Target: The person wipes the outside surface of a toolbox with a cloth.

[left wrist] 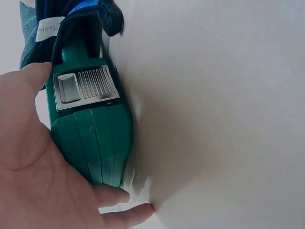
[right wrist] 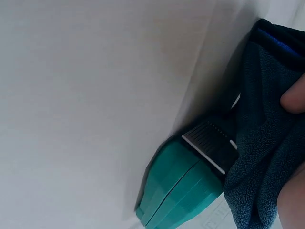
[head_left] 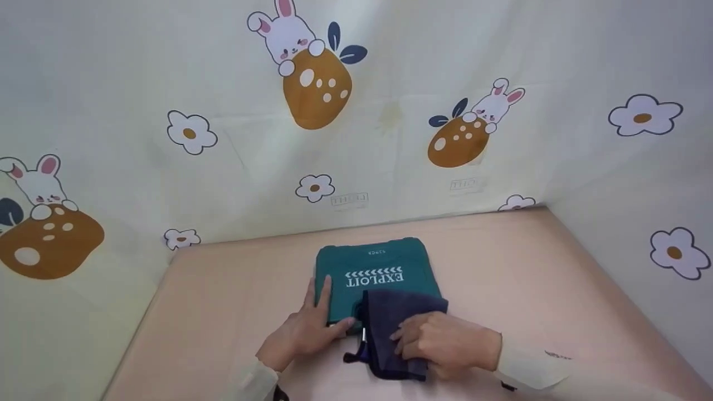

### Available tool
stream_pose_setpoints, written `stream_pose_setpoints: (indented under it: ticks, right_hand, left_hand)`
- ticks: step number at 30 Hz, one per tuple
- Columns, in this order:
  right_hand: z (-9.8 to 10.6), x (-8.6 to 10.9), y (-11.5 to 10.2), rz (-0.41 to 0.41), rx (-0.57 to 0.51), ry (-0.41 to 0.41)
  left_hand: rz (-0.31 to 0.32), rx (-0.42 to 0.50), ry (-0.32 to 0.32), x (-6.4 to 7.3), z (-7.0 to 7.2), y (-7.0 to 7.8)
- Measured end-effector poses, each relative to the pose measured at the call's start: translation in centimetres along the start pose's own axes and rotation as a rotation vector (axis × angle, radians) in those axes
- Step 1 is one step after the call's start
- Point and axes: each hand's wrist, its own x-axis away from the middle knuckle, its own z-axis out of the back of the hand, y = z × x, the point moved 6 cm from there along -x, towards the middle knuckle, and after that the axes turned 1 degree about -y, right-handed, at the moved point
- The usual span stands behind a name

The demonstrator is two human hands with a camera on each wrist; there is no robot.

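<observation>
While the green rectangular plastic case [head_left: 374, 278] lies closed on the pink bench [head_left: 234, 295], wiping seems under way, amount done or left can't be told; its near right part is covered by the dark blue fleece cloth [head_left: 384, 334], gripped in the right hand [head_left: 443, 338]; its left side is touched by the left hand [head_left: 309, 329], fingers spread

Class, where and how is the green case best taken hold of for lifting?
I would grip the green case by its left edge and right edge, coming in from both sides. It lies flat, broad lettered face up, offering little to pinch from above, and the dark cloth hides its near right corner.
</observation>
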Motion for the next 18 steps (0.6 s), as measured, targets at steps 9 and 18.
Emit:
stream_pose_setpoints:
  ticks: [9,18]
  right_hand:
    - [0.4,1.7,0.2,-0.034,-0.026,0.024]
    - [1.0,2.7,0.3,-0.054,-0.023,0.022]
  left_hand:
    - [0.015,-0.019,-0.017,-0.2,-0.1,0.0]
    - [0.041,-0.013,-0.018,-0.1,-0.2,-0.3]
